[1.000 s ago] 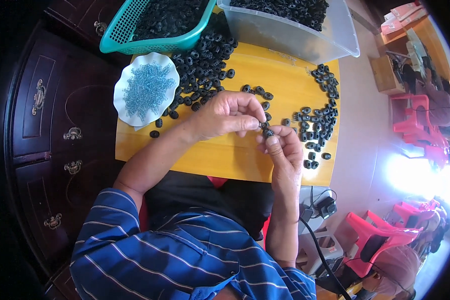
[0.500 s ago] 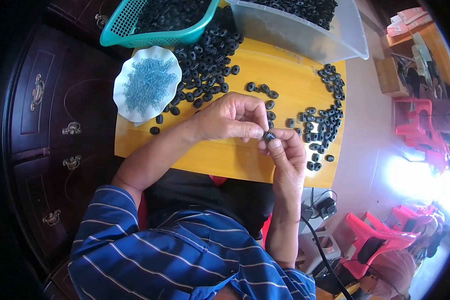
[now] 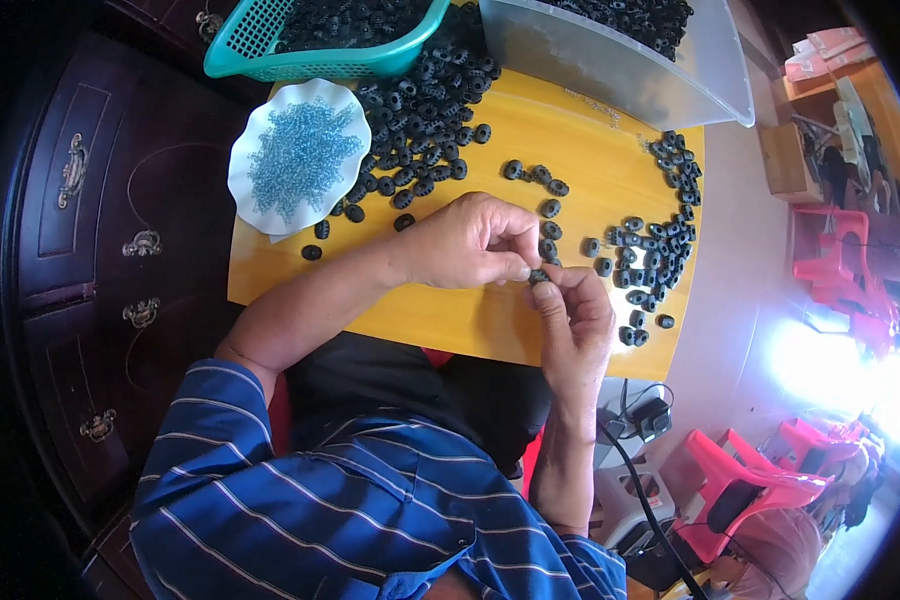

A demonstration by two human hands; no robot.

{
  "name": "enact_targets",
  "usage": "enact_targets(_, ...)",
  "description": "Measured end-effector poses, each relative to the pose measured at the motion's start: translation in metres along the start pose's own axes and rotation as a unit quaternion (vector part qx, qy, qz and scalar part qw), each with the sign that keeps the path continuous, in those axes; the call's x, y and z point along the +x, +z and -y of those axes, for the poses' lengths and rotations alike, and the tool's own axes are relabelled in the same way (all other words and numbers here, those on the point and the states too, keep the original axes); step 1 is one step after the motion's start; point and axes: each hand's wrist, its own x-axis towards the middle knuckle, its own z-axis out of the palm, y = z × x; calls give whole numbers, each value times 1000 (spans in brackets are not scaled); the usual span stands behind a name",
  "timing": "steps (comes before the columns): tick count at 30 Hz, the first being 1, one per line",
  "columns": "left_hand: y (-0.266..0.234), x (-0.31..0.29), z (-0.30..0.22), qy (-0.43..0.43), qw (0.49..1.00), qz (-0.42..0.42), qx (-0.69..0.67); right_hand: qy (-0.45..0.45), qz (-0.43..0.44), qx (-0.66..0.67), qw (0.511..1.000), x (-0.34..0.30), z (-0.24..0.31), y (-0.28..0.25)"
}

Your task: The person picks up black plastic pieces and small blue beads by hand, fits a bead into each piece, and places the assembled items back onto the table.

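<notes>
A small black oval plastic piece (image 3: 538,276) is pinched between my two hands over the front part of the yellow table. My right hand (image 3: 576,315) grips it with thumb and forefinger. My left hand (image 3: 475,242) is closed, its thumb and forefinger tips pressed at the piece's near-left side; whether they also hold something tiny is hidden. Just beyond my fingertips runs a short line of similar black pieces (image 3: 550,230). To the right lies a loose cluster of them (image 3: 652,250), and a large heap (image 3: 420,125) spreads at the back left.
A white scalloped dish (image 3: 245,165) of tiny clear-blue pieces sits at the left. Behind stand a green basket (image 3: 370,66) and a translucent bin (image 3: 590,70), both holding black pieces. Dark drawers (image 3: 80,250) border the left; a black cable (image 3: 642,500) and pink chairs (image 3: 740,480) are at the right.
The black piece has turned slightly between my fingertips, which now cover more of it. Table and containers sit slightly shifted in the picture, as the view moved.
</notes>
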Motion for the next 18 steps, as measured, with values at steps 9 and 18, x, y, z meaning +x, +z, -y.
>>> enact_targets(9, 0, -1, -3, 76, 994, -5, -74, 27, 24, 186, 982, -1, 8, 1)
enact_targets(18, 13, -2, -16, 196, 958, -86, 189, 92, 48, 335, 936, -1, 6, -1)
